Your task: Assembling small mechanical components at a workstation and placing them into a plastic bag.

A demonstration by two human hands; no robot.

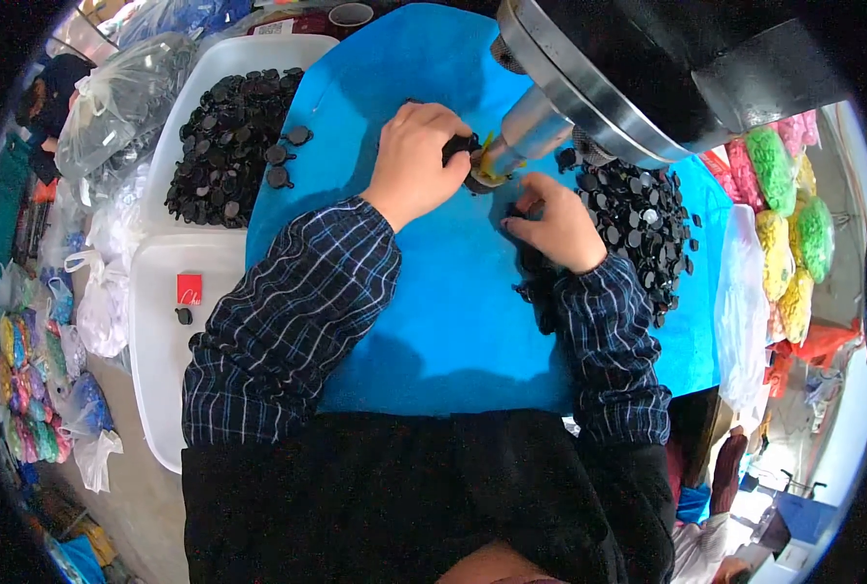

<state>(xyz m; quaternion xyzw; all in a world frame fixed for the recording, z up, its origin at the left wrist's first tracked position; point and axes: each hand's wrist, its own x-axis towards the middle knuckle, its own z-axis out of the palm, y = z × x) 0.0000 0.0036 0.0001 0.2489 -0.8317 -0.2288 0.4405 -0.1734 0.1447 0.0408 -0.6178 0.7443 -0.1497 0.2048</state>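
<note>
My left hand [416, 161] is closed round a small black round plastic piece [460, 147], which shows between thumb and fingers. Just right of it, the metal tip [519, 136] of a machine comes down to the blue work surface, with yellowish material [493, 167] around its lower end. Below and right of the tip is my right hand [562, 226], its thumb and forefinger curled toward each other. Something dark shows at those fingertips, too small to make out. More black pieces [539, 273] lie under and beside my right wrist.
A large pile of black pieces [640, 219] covers the right of the blue surface [433, 321]. To the left, a white tray [166, 161] holds many more; another tray [142, 375] has a red box [189, 288]. The machine head [638, 68] overhangs the upper right.
</note>
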